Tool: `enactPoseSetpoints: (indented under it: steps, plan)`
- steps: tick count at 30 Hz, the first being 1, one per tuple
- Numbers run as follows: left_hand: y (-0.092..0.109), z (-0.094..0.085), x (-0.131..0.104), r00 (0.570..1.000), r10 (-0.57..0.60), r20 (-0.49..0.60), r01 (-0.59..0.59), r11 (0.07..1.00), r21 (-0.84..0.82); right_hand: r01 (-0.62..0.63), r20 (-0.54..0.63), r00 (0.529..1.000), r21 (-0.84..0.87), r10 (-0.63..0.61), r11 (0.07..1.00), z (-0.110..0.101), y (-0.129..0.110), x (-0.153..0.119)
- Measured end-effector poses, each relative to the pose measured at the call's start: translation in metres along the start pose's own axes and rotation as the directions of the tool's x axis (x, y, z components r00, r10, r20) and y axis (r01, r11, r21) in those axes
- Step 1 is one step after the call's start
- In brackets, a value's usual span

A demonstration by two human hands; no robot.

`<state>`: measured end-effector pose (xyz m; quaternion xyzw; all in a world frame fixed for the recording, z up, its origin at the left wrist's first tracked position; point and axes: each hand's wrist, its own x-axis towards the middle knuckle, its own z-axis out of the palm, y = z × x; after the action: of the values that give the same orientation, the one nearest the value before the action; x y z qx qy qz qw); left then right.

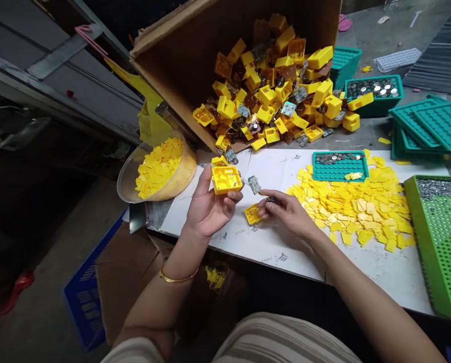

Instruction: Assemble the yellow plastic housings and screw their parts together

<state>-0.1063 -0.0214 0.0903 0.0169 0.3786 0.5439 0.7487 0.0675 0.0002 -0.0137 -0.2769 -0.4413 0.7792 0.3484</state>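
My left hand (212,206) holds a yellow plastic housing (226,179), its open side facing up, between thumb and fingers. Thin wires run from it to a small circuit board (254,185) that hangs between my two hands. My right hand (281,209) is closed on a small dark part (271,199) at the end of the wires; its exact shape is hard to make out. Just beneath the right fingertips is another yellow piece (252,214), partly hidden by them, over the white work surface (263,244).
A tipped cardboard box (180,55) spills yellow housings behind my hands. Flat yellow pieces (365,206) lie to the right around a teal tray (339,171). A green basket (442,252) of screws stands far right; a clear tub (127,176) is at left.
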Motion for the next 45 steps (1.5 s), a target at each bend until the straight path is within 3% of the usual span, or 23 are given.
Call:
enactPoseSetpoints:
  steps: [3, 6, 10, 16, 18, 20, 23, 26, 29, 32, 34, 39, 45]
  plan:
    - [0.002, -0.001, -0.001, 1.0, 0.001, 0.022, -0.001, 0.999, -0.034, -0.043, 0.065, 0.997, -0.039, 0.046, 0.998, -0.003, -0.001, 0.0]
    - [0.005, 0.003, -0.007, 0.997, 0.032, 0.071, -0.03, 0.999, -0.032, -0.106, 0.06, 0.991, -0.193, 0.12, 0.976, -0.001, -0.005, -0.003]
    - [0.006, 0.011, -0.018, 0.996, 0.052, 0.073, -0.051, 0.999, -0.019, -0.016, -0.04, 0.999, -0.415, -0.001, 0.91, 0.009, -0.014, -0.006]
    - [-0.003, 0.019, -0.018, 0.999, 0.015, 0.035, -0.014, 0.999, -0.038, 0.02, 0.089, 0.996, -0.115, -0.01, 0.993, 0.023, -0.019, -0.007]
    - [-0.01, 0.018, -0.013, 1.0, -0.001, 0.017, 0.002, 0.999, -0.055, 0.02, 0.062, 0.998, -0.108, -0.014, 0.994, 0.017, -0.02, -0.018]
    - [-0.022, 0.014, -0.007, 0.999, -0.034, -0.018, 0.034, 0.999, -0.042, 0.024, 0.013, 1.0, -0.216, -0.021, 0.976, 0.005, -0.021, -0.039]
    - [-0.055, 0.003, 0.002, 0.978, -0.185, -0.097, 0.191, 0.98, 0.047, 0.025, -0.075, 0.994, -0.531, -0.076, 0.847, -0.022, -0.024, -0.084]
    - [-0.097, -0.009, 0.005, 0.924, -0.358, -0.138, 0.371, 0.925, 0.085, -0.155, -0.237, 0.972, -0.638, 0.0, 0.754, -0.046, -0.026, -0.133]
    - [-0.131, -0.016, 0.003, 0.874, -0.473, -0.109, 0.483, 0.871, 0.087, -0.397, -0.443, 0.89, -0.633, 0.11, 0.665, -0.061, -0.027, -0.168]
    - [-0.15, -0.019, 0.002, 0.822, -0.565, -0.08, 0.57, 0.814, 0.109, -0.577, -0.619, 0.784, -0.692, 0.054, 0.434, -0.067, -0.026, -0.186]
    - [-0.157, -0.018, 0.002, 0.805, -0.588, -0.077, 0.593, 0.795, 0.126, -0.606, -0.648, 0.761, -0.717, -0.011, 0.345, -0.068, -0.024, -0.192]
    - [-0.161, -0.014, 0.004, 0.815, -0.571, -0.097, 0.579, 0.803, 0.141, -0.418, -0.511, 0.837, -0.829, -0.197, 0.372, -0.068, -0.018, -0.199]
    - [-0.159, -0.007, 0.008, 0.826, -0.559, -0.067, 0.562, 0.813, 0.151, -0.379, -0.411, 0.899, -0.903, -0.153, 0.203, -0.068, -0.016, -0.202]
